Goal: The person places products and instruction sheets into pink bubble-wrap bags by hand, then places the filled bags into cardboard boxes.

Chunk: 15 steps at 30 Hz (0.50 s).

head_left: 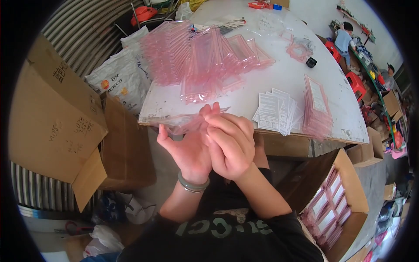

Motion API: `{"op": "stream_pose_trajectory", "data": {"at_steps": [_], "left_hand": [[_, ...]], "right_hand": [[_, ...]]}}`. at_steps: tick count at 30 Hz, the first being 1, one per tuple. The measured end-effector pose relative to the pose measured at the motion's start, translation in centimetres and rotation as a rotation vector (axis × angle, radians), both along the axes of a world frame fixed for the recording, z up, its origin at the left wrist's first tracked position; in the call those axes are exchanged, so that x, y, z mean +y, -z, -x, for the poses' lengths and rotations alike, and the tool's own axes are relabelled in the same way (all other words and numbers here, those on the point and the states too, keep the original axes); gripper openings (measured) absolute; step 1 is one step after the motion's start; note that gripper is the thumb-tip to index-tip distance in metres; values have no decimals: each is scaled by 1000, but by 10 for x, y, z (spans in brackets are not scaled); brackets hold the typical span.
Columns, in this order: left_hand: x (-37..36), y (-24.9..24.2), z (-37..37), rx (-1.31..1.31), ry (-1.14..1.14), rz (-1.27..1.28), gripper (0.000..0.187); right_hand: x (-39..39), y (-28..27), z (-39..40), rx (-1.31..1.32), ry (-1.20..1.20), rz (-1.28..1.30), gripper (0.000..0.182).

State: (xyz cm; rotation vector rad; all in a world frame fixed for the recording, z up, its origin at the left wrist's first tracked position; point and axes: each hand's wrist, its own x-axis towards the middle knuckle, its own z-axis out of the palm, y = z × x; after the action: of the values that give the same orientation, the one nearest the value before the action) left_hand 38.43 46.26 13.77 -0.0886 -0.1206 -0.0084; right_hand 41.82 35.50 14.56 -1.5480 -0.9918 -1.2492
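Just off the table's front edge, a clear pink plastic pouch (pixel 181 122) is in my hands, seen nearly edge-on. My left hand (pixel 191 150), with bangles at the wrist, holds it from below, thumb sticking out to the left; its other fingers are partly hidden. Curled in a pinch, my right hand (pixel 231 142) is at the pouch's right end, covering part of it. Beyond them lies a large heap of similar pink pouches (pixel 203 61). Right of my hands are a fanned stack of printed white cards (pixel 275 111) and a pile of pouches with cards inside (pixel 316 107).
A white table (pixel 244 94) spans the front, with a small black object (pixel 311 62) on it. At lower right, an open carton (pixel 353 187) holds several card-filled pouches. Large cardboard boxes (pixel 56 118) and a white sack (pixel 115 81) stand left. Other people are at far right.
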Motion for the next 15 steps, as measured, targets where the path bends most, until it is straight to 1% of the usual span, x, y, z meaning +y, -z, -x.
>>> {"op": "stream_pose_trajectory", "data": {"at_steps": [1, 2, 4, 5, 8, 10, 11, 12, 15], "left_hand": [[0, 2, 0, -38, -23, 0, 96], [0, 4, -1, -28, -42, -64, 95], [0, 8, -2, -8, -81, -194, 94], [-3, 7, -2, 0, -103, -213, 94], [-13, 2, -1, -7, -187, -282, 95], [-15, 1, -2, -51, -264, -354, 97], [-15, 0, -3, -52, -274, -366, 97], [-16, -1, -3, -50, -281, -381, 98], [-16, 2, -5, -50, -295, -407, 99]], "right_hand": [[-2, -6, 4, 66, -30, 28, 22], [-5, -10, 6, 133, -59, 56, 21], [-16, -8, 6, 183, -108, 128, 25], [-20, -7, 5, 205, -134, 165, 27], [-19, -3, 2, 130, -114, 134, 35], [-22, -11, 12, 222, -167, 178, 41], [-23, -14, 16, 271, -195, 197, 45], [-24, -14, 15, 275, -215, 195, 53], [-35, -26, 16, 362, -273, 312, 66]]}}
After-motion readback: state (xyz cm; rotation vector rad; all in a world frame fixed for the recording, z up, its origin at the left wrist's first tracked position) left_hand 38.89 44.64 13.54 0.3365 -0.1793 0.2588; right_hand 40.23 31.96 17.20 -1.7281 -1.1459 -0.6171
